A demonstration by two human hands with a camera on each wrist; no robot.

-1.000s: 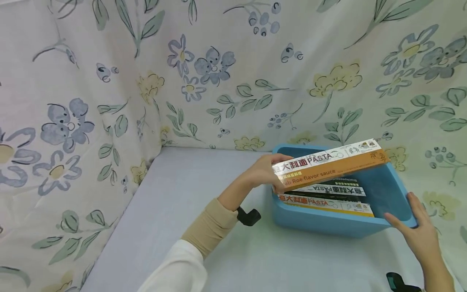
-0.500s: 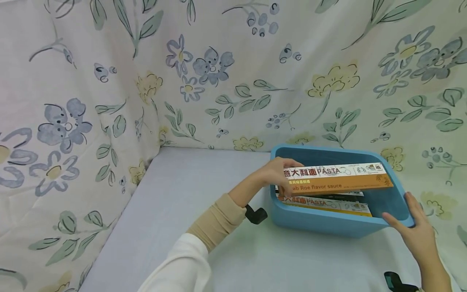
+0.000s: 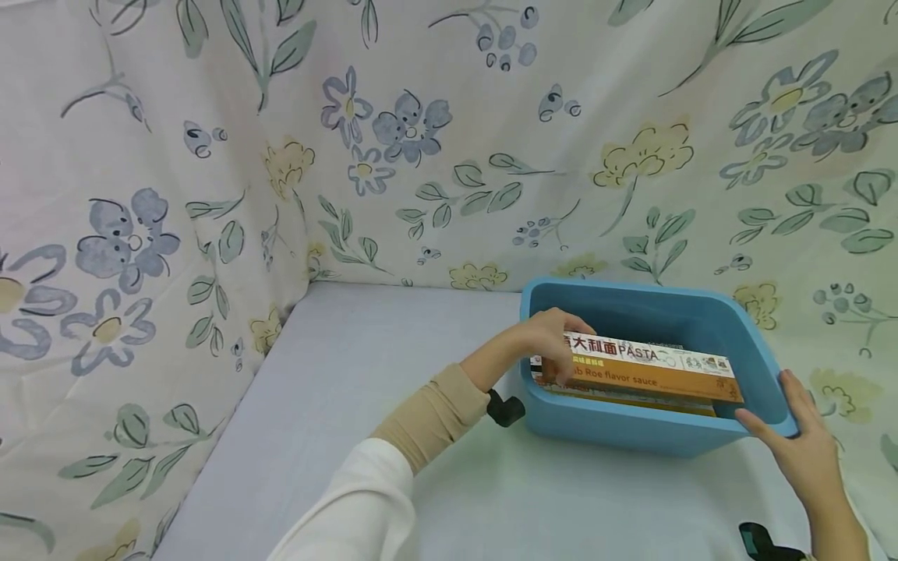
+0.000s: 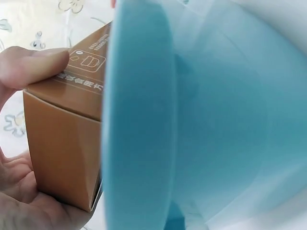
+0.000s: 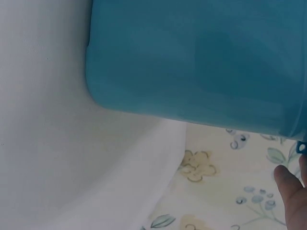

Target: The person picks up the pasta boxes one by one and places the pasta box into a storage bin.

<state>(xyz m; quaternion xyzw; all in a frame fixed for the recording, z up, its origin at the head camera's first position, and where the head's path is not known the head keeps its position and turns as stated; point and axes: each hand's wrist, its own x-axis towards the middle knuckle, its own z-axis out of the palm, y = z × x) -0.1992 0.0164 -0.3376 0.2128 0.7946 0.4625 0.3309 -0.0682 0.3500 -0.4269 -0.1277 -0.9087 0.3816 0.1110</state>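
An orange-and-white pasta box (image 3: 652, 370) lies tilted inside a blue plastic bin (image 3: 624, 432), its right end lower than its left. My left hand (image 3: 550, 339) grips the box's left end. In the left wrist view, the thumb presses one face of the brown box end (image 4: 64, 148) and the fingers curl under it, while the bin wall (image 4: 139, 115) hides the rest. Beneath it, the edge of another pasta box (image 3: 701, 407) shows. My right hand (image 3: 807, 448) holds the bin's front right corner, thumb over the rim. The right wrist view shows fingertips (image 5: 288, 184) beside the bin.
The bin stands on a white-covered table (image 3: 393, 351), close to a floral curtain (image 3: 456, 156) behind it. More curtain hangs along the left side. A black wrist mount (image 3: 505, 407) sits at my left wrist, near the bin's front left corner.
My left hand has moved right and down, lowering the pasta box from above the rim into the bin, onto the other boxes. My right hand has stayed at the corner.
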